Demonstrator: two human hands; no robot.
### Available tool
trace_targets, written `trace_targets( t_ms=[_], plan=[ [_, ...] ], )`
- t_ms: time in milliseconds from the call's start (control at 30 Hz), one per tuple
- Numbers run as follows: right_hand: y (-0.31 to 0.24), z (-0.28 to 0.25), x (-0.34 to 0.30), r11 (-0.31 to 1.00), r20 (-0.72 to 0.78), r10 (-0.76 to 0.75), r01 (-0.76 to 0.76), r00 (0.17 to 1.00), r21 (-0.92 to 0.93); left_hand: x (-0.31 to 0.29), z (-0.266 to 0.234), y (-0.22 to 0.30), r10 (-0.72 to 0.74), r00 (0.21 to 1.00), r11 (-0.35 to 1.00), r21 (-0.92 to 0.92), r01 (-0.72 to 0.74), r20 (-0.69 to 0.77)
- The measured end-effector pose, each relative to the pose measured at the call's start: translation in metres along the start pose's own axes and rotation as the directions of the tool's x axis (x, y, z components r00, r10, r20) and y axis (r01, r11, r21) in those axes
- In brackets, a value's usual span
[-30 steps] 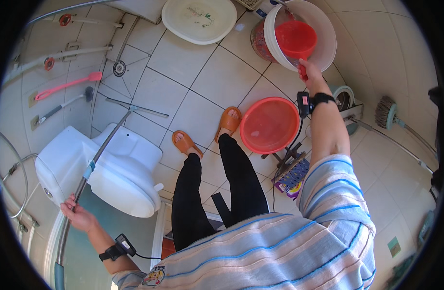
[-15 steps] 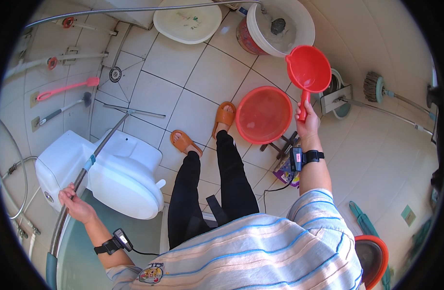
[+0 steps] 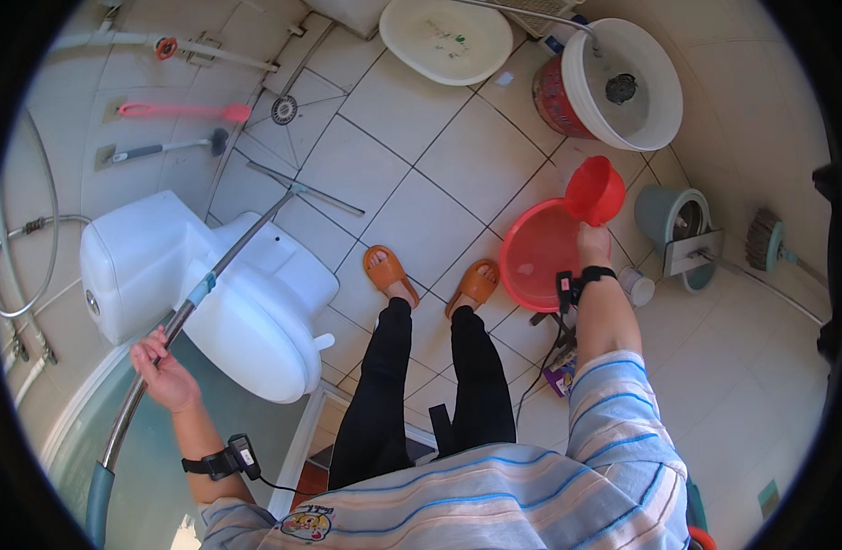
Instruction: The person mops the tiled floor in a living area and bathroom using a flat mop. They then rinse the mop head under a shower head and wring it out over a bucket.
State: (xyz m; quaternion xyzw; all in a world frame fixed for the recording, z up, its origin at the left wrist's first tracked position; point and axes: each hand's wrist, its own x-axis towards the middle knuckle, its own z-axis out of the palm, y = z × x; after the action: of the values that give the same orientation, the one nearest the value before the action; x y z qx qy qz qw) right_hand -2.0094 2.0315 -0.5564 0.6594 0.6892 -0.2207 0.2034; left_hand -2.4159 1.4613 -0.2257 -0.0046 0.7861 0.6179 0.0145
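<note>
A long-handled floor squeegee [image 3: 246,246] slants across the toilet, with my left hand [image 3: 167,374] closed around its metal pole. Its blade lies on the tiled floor beyond the toilet base. My right hand [image 3: 593,244] grips a red water dipper [image 3: 595,188] by the handle, which the hand mostly hides. The dipper's bowl is tilted on its side, above the far right edge of a red basin [image 3: 529,261] on the floor. Beyond it stands a white bucket [image 3: 664,124] of water with a dark round thing inside.
A white toilet [image 3: 247,348] stands on my left. A pale oval basin [image 3: 407,41] lies at the far wall. On the right are a grey mop bucket [image 3: 657,215], a flat mop and a grey brush [image 3: 763,240]. My feet wear orange slippers [image 3: 384,270] on the tiles.
My right hand has lowered the dipper and tipped it. My feet have shifted on the tiles, and the whole view has swung. The left hand keeps its grip on the squeegee pole.
</note>
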Motion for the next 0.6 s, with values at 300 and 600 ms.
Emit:
trace_targets(
  t_ms=[300,600],
  plan=[
    [-0.179,0.052,-0.094,0.973,0.097,0.124,-0.140,0.988,0.186,-0.013,0.035,0.006,0.037,0.999,0.999,0.002,-0.037,0.011],
    [-0.113,-0.032,-0.126,0.808,-0.192,-0.382,0.428,0.904,0.406,0.056,0.067,0.000,0.122,0.922,0.927,-0.289,-0.238,-0.368]
  ],
)
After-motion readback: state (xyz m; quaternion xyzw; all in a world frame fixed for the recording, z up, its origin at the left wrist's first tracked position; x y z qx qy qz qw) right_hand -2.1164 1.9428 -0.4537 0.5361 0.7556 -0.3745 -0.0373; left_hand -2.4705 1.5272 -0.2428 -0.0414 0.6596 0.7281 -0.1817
